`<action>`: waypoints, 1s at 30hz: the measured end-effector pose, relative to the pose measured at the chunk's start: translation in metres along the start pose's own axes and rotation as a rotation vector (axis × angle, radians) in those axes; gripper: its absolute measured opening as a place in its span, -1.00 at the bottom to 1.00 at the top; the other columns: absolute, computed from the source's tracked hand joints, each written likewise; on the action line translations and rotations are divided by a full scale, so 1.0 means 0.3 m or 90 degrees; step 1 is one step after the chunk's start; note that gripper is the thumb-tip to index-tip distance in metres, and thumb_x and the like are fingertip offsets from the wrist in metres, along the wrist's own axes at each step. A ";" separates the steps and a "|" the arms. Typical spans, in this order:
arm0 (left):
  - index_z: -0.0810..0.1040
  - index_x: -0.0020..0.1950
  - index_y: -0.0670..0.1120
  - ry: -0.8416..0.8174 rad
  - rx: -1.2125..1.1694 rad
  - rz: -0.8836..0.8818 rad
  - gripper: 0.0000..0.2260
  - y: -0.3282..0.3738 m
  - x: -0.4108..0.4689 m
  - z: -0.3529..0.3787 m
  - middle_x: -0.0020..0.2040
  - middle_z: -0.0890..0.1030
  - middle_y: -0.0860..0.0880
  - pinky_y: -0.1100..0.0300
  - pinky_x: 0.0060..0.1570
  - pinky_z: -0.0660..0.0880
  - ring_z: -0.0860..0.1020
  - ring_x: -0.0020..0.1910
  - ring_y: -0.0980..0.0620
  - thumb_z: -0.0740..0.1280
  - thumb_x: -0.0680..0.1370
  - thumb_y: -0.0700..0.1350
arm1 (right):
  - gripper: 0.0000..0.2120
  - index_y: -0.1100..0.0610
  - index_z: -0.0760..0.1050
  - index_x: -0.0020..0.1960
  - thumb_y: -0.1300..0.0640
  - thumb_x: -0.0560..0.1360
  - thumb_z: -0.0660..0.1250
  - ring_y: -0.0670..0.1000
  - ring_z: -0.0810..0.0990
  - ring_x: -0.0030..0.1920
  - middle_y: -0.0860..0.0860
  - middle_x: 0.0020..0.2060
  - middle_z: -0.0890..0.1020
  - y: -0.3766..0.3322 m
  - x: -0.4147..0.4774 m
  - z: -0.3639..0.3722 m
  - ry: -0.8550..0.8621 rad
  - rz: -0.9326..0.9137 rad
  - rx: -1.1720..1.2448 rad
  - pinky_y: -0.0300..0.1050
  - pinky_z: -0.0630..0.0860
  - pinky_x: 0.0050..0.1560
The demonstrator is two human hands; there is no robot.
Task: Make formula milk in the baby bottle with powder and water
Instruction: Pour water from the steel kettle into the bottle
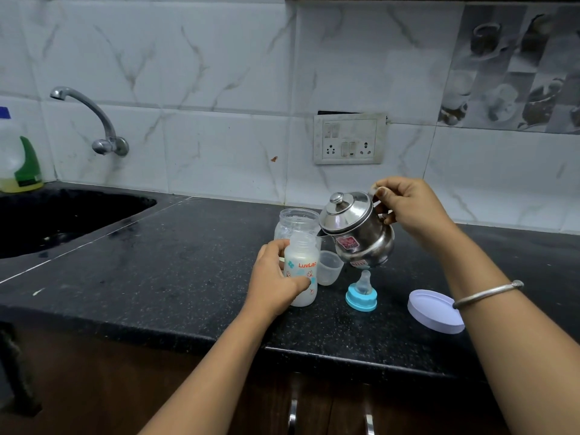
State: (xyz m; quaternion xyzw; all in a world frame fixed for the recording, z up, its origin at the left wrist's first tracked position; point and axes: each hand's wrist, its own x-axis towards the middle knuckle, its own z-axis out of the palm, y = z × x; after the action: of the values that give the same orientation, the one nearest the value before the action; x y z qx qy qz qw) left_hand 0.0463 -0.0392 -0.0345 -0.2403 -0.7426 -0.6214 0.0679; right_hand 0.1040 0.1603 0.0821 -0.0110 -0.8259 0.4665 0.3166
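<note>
The baby bottle [302, 271], topless and cloudy white inside, stands on the black counter [175, 271] with my left hand [276, 277] wrapped around its left side. My right hand [408, 208] grips the handle of a steel kettle [354, 233], lidded and tipped left, its spout over the bottle's mouth. Behind the bottle stands an open clear jar [296, 222]. The bottle's clear cap [329, 266] sits just right of the bottle. The blue ring with its teat [361, 292] rests upright on the counter below the kettle.
A white jar lid [434, 310] lies flat to the right, partly under my right forearm. A dark sink [62, 215] with a wall tap [91, 120] is at the left, a soap bottle [18, 158] behind it. A socket panel [350, 139] is on the tiled wall.
</note>
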 end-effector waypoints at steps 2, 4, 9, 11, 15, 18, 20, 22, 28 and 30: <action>0.36 0.14 0.06 0.000 -0.001 0.001 -0.47 0.001 -0.002 -0.001 0.17 0.47 -0.08 0.18 -0.05 0.49 0.53 0.03 -0.02 0.47 0.31 -0.32 | -0.77 0.11 0.51 -0.18 0.28 0.58 0.16 -0.12 0.49 -0.44 0.01 -0.33 0.55 0.016 0.000 -0.006 0.031 0.013 0.028 -0.36 0.44 -0.49; 0.36 0.14 0.05 0.001 -0.001 0.003 -0.48 0.002 -0.003 0.000 0.18 0.47 -0.08 0.18 -0.05 0.49 0.53 0.03 -0.02 0.47 0.31 -0.32 | -0.79 0.14 0.50 -0.15 0.28 0.59 0.15 -0.08 0.49 -0.40 0.02 -0.32 0.54 0.034 0.002 -0.009 0.078 0.042 0.070 -0.37 0.45 -0.49; 0.36 0.14 0.06 0.004 -0.004 0.004 -0.47 0.001 -0.001 0.002 0.18 0.47 -0.07 0.17 -0.03 0.49 0.53 0.05 -0.02 0.47 0.31 -0.31 | -0.73 0.09 0.48 -0.22 0.24 0.60 0.13 -0.07 0.50 -0.37 0.02 -0.28 0.55 0.103 0.002 0.018 0.223 0.120 0.168 -0.39 0.46 -0.47; 0.36 0.13 0.07 0.005 -0.006 0.005 -0.47 0.000 0.000 0.002 0.18 0.48 -0.08 0.14 0.00 0.51 0.53 0.06 -0.03 0.47 0.30 -0.31 | -0.78 0.13 0.48 -0.16 0.22 0.60 0.13 -0.08 0.49 -0.38 0.04 -0.26 0.56 0.136 0.004 0.041 0.272 0.155 0.181 -0.38 0.45 -0.47; 0.37 0.13 0.06 0.006 -0.006 0.005 -0.47 -0.002 0.001 0.001 0.17 0.49 -0.09 0.11 0.01 0.52 0.54 0.05 -0.04 0.48 0.30 -0.31 | -0.82 0.15 0.48 -0.14 0.21 0.59 0.16 -0.05 0.52 -0.34 0.11 -0.15 0.58 0.205 0.010 0.095 0.342 0.221 0.176 -0.27 0.45 -0.37; 0.38 0.14 0.05 0.003 -0.010 0.001 -0.47 -0.007 0.002 0.001 0.16 0.50 -0.10 0.09 0.02 0.53 0.55 0.04 -0.05 0.48 0.29 -0.29 | -0.85 0.18 0.50 -0.08 0.22 0.58 0.17 -0.06 0.53 -0.35 0.09 -0.15 0.58 0.240 0.005 0.123 0.381 0.261 0.166 -0.25 0.48 -0.33; 0.39 0.17 0.03 0.004 -0.009 -0.003 -0.46 -0.010 0.004 0.002 0.17 0.50 -0.10 0.10 0.02 0.53 0.55 0.04 -0.05 0.48 0.29 -0.30 | -0.85 0.19 0.52 -0.05 0.22 0.58 0.18 -0.06 0.53 -0.36 0.05 -0.22 0.57 0.255 0.001 0.135 0.394 0.286 0.170 -0.21 0.53 -0.29; 0.39 0.21 0.00 0.004 -0.009 -0.008 -0.44 -0.011 0.006 0.003 0.18 0.50 -0.10 0.10 0.01 0.52 0.55 0.04 -0.04 0.48 0.30 -0.30 | -0.85 0.18 0.52 -0.06 0.21 0.58 0.18 -0.06 0.54 -0.36 0.02 -0.28 0.55 0.260 -0.004 0.141 0.396 0.305 0.165 -0.14 0.58 -0.19; 0.39 0.24 -0.03 0.005 0.001 -0.010 -0.43 -0.012 0.006 0.004 0.19 0.48 -0.10 0.09 0.01 0.52 0.55 0.03 -0.04 0.48 0.30 -0.30 | -0.86 0.17 0.52 -0.06 0.22 0.58 0.19 -0.08 0.54 -0.32 0.06 -0.18 0.56 0.264 -0.023 0.150 0.402 0.337 0.192 -0.20 0.58 -0.19; 0.39 0.22 -0.02 0.003 0.001 -0.008 -0.44 -0.014 0.005 0.004 0.19 0.49 -0.10 0.08 0.02 0.52 0.54 0.03 -0.04 0.48 0.29 -0.30 | -0.85 0.19 0.53 -0.04 0.22 0.58 0.19 -0.06 0.54 -0.32 0.09 -0.14 0.58 0.264 -0.027 0.151 0.395 0.338 0.194 -0.22 0.55 -0.25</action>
State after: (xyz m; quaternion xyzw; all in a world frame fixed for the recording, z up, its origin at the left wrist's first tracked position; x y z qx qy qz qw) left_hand 0.0432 -0.0380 -0.0380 -0.2338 -0.7444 -0.6219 0.0662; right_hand 0.0645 0.1680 -0.0001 -0.3158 -0.5818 0.6228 0.4170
